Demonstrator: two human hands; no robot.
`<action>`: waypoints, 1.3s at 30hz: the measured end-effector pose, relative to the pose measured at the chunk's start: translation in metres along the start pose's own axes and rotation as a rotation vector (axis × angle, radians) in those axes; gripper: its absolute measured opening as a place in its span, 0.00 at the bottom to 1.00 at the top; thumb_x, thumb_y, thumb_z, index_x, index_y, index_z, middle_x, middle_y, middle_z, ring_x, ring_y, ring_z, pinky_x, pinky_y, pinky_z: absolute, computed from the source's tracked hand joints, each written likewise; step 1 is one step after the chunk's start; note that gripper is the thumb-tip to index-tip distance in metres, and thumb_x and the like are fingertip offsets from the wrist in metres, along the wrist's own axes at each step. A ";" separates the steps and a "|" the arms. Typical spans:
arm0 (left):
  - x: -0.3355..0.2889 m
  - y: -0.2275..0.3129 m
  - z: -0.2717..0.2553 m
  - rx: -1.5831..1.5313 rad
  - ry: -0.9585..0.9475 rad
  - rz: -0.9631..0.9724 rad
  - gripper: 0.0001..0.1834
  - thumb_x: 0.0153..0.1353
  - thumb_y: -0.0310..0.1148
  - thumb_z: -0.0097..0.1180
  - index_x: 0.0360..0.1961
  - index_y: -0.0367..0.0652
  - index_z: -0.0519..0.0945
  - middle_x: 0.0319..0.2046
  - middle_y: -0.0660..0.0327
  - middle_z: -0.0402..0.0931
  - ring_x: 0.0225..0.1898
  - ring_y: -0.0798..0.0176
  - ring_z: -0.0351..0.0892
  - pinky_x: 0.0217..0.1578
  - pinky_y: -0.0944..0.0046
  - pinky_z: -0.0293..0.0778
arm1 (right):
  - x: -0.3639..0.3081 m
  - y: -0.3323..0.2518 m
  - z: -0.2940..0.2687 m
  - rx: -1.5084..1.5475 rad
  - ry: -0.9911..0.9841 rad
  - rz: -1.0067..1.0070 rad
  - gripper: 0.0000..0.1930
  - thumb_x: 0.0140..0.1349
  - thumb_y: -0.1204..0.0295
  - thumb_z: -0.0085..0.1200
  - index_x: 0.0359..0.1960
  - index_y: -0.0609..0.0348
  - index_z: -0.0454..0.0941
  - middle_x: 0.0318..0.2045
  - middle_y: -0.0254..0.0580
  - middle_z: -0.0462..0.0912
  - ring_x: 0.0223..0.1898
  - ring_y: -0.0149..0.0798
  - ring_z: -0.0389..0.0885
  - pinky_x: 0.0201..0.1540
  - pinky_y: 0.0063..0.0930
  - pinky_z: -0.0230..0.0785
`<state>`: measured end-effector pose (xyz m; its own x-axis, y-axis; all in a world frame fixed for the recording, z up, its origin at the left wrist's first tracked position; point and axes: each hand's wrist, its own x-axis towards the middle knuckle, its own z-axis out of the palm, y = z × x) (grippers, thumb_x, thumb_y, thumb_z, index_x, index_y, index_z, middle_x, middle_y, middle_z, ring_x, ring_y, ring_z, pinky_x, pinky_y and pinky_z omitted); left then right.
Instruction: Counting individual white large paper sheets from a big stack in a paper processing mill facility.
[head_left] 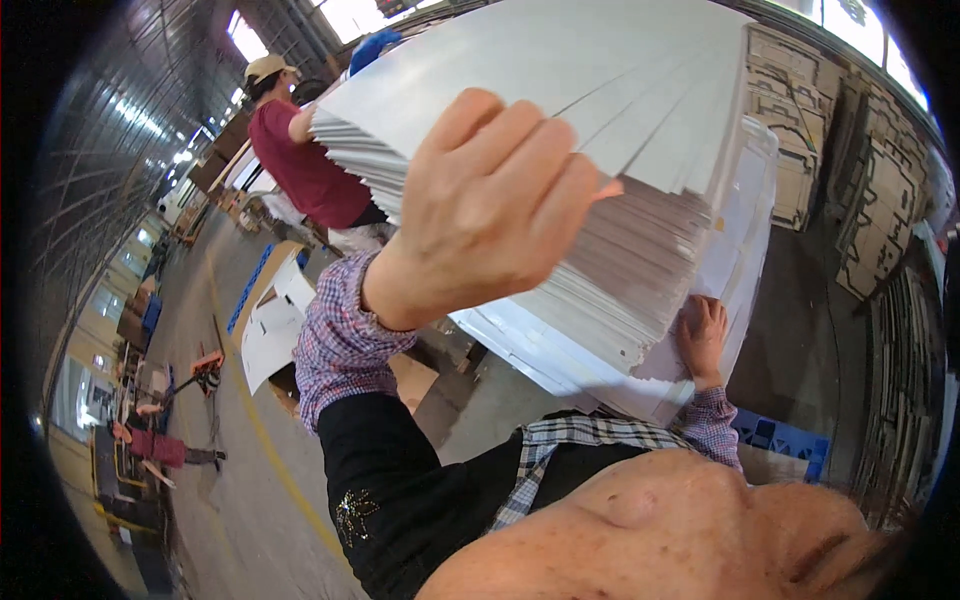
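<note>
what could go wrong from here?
1. The stack has ragged edges; sheets may slip if it shifts.
2. The right hand lies close by the stack's lower edge; fingers might get pinched.
3. A co-worker stands near its far-left side; uncoordinated moves could skew it.

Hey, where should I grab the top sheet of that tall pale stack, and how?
Probably pinch the top sheet at its left edge, coming from the left, thumb above and fingers beneath. There the stack's edges look stepped and spread, so there seem to be lips to catch.
</note>
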<state>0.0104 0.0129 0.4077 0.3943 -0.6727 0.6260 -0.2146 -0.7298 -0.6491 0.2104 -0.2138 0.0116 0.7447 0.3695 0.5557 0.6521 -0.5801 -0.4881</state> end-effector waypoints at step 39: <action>0.030 0.016 0.034 0.069 0.245 -0.029 0.09 0.41 0.38 0.59 0.18 0.45 0.79 0.17 0.70 0.71 0.27 0.65 0.73 0.25 0.63 0.66 | -0.007 0.032 0.019 -0.070 -0.009 -0.108 0.24 0.54 0.71 0.58 0.52 0.68 0.72 0.52 0.62 0.71 0.54 0.67 0.67 0.60 0.57 0.60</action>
<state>0.0488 -0.0150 0.4016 0.1692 -0.6672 0.7254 -0.1414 -0.7449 -0.6521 0.2284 -0.2209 -0.0208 0.6724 0.4383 0.5965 0.7171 -0.5856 -0.3780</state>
